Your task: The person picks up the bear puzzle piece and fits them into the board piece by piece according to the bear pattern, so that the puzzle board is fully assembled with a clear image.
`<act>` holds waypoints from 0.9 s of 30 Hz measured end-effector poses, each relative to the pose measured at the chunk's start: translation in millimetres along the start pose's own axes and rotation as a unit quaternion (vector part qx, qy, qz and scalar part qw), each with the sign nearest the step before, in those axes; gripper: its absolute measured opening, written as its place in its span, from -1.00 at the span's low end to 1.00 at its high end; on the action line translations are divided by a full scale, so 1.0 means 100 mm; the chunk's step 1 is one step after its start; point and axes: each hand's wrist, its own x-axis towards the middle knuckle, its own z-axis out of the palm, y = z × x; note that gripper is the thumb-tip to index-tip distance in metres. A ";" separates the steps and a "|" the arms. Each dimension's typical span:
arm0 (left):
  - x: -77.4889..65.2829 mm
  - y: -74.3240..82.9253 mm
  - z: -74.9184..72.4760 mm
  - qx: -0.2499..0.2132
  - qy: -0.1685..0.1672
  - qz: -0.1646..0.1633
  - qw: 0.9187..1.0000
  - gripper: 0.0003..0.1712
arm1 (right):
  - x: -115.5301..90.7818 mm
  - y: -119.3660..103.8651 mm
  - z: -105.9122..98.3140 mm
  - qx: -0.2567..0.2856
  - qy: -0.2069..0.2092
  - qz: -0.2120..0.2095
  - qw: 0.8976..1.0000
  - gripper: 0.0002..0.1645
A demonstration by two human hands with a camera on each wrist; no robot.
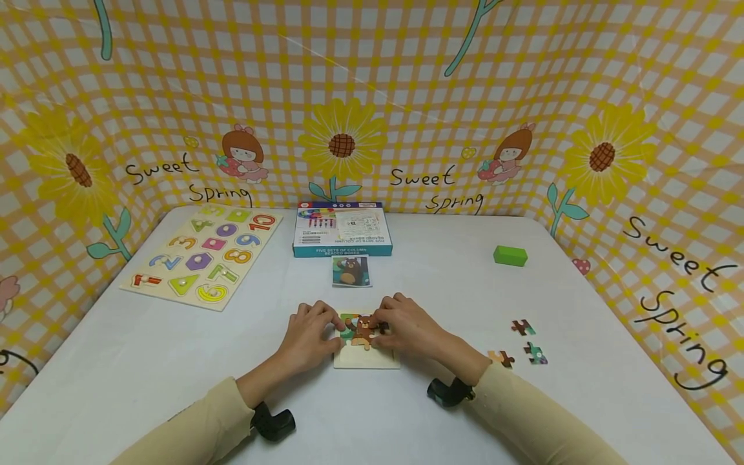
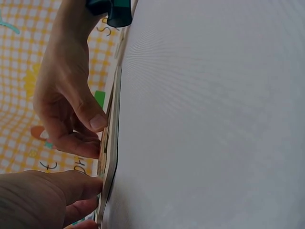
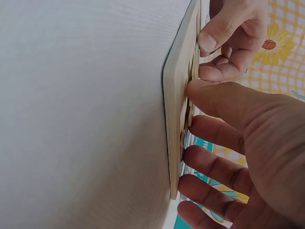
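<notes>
A pale wooden puzzle board [image 1: 367,360] lies flat in front of the person, with joined pieces showing a brown bear [image 1: 364,326] over its upper part. The left hand [image 1: 310,334] holds the board's left side, thumb and index finger at the edge beside a green piece [image 1: 346,334]. From the right, the right hand [image 1: 408,327] pinches a bear puzzle piece between thumb and index finger. In the right wrist view, that thumb [image 3: 202,93] sits on a piece slightly raised above the board; the other fingers are spread along the far side. The fingers hide part of the picture.
Three loose puzzle pieces [image 1: 535,353] lie to the right, one close to the right sleeve. A bear picture card [image 1: 351,272] lies beyond the board, before a teal-edged box [image 1: 343,231]. A number-shape board [image 1: 200,258] is at back left, a green block [image 1: 510,256] at back right.
</notes>
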 end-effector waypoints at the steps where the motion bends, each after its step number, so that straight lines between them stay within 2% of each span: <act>1: 0.00 0.00 0.00 0.002 0.000 0.000 1.000 -0.88 | 0.00 0.00 0.00 -0.002 0.000 -0.001 1.000 -0.74; 13: 0.01 0.03 -0.02 0.018 0.001 0.002 1.000 -0.88 | 0.00 0.01 0.01 -0.018 0.011 -0.013 1.000 -0.73; 21: 0.03 0.09 0.01 0.014 0.004 0.032 0.999 -0.88 | 0.00 0.01 0.02 -0.026 0.019 -0.022 0.999 -0.75; 27: 0.07 0.11 0.07 0.008 0.002 0.036 0.999 -0.88 | 0.00 0.02 0.02 -0.022 0.017 -0.018 0.999 -0.75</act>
